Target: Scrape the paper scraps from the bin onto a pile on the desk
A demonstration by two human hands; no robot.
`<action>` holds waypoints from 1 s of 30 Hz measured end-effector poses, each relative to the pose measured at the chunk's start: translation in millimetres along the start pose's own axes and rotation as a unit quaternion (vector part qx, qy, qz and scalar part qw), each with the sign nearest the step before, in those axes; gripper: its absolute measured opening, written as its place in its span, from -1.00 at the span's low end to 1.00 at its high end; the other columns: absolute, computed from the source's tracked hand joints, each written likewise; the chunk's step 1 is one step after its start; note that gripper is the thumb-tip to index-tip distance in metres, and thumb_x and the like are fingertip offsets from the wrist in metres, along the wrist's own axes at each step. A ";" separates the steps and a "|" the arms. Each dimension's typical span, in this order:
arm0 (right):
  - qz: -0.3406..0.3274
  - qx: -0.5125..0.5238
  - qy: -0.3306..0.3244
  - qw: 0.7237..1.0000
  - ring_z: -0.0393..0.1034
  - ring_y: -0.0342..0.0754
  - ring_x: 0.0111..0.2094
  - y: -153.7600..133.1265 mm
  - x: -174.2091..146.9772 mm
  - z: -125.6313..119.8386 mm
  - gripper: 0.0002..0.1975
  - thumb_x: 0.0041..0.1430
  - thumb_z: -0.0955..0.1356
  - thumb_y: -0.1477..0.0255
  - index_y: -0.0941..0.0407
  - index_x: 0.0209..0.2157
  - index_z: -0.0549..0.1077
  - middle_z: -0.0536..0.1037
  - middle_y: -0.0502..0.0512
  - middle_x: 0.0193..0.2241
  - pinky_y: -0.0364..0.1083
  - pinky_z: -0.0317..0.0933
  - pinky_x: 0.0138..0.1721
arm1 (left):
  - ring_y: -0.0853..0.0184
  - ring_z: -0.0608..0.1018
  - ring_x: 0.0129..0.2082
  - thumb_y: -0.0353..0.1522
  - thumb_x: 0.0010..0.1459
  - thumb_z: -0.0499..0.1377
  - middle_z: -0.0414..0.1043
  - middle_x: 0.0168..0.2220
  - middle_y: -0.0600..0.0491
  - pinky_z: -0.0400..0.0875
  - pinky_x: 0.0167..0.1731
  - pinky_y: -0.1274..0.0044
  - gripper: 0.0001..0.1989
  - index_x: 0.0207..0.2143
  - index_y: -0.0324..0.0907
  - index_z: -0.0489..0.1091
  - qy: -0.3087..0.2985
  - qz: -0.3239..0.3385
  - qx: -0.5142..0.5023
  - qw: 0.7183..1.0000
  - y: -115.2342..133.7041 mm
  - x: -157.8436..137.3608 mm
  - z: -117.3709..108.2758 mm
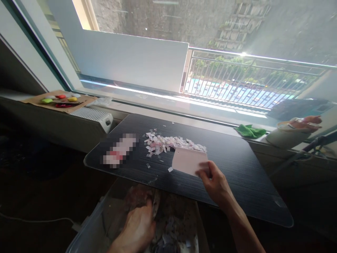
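My right hand [214, 182] is closed on the right end of a flat, pale pink scraper [188, 161], held just over the dark table [231, 175]. Along the scraper's far edge lies a heap of small white and pinkish cut paper pieces [171, 142]. A few loose pieces are scattered nearer the table's front edge. Below that edge, my left hand [139, 223] reaches over a clear plastic bin [89, 225]. Its fingers look closed by a pale strip [156, 203], but what they hold is too dim to make out. More scraps [170, 232] lie inside the bin.
A blurred-out pinkish item [119, 151] rests on the table's left part. On the sill are a green cloth [250, 131], a white container [286, 135] and a brown board [34, 101] with colourful items. A white cable [39, 220] runs at lower left.
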State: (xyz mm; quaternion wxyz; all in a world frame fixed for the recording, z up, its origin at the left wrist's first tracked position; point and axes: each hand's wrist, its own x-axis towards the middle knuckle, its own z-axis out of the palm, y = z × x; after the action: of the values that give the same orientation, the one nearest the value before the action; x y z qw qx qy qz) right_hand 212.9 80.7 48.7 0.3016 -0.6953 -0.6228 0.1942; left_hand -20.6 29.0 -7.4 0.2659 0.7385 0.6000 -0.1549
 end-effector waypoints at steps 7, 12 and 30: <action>0.008 -0.052 0.014 0.999 0.33 -0.09 -0.56 -0.4 -4.8 -14.4 -0.80 -0.02 0.21 0.35 0.04 -0.30 0.30 0.49 -0.02 -0.55 -0.15 0.12 -0.51 | 0.11 0.41 -0.15 -0.43 -0.01 -0.10 0.38 -0.20 -0.20 0.23 -0.18 0.33 -0.45 0.09 -0.43 0.00 -0.028 -0.013 0.010 0.999 3.0 0.1 -4.0; -0.022 -0.056 -0.003 0.998 0.34 -0.09 -0.51 -7.2 -7.5 -13.6 -0.82 0.01 0.18 0.38 0.03 -0.29 0.28 0.49 -0.01 -0.50 -0.14 0.15 -0.46 | 0.13 0.45 -0.20 -0.44 -0.04 -0.09 0.41 -0.25 -0.18 0.28 -0.24 0.34 -0.42 0.08 -0.43 -0.02 -0.039 -0.012 0.002 0.999 3.3 0.8 -7.9; 0.072 0.125 -0.048 0.988 0.24 -0.14 -0.55 16.6 8.9 -5.1 -0.81 -0.07 0.21 0.39 0.13 -0.35 0.32 0.37 -0.05 -0.57 -0.16 0.13 -0.52 | 0.17 0.46 -0.25 -0.44 -0.04 -0.12 0.43 -0.33 -0.12 0.26 -0.27 0.41 -0.58 -0.07 -0.35 0.18 0.015 0.004 0.021 1.000 -0.1 -0.9 -0.8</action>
State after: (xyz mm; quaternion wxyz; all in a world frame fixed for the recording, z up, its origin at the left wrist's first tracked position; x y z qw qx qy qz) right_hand 229.9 87.9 42.4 0.3409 -0.6848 -0.5560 0.3251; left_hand -21.0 28.7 -6.3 0.2421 0.7484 0.5976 -0.1553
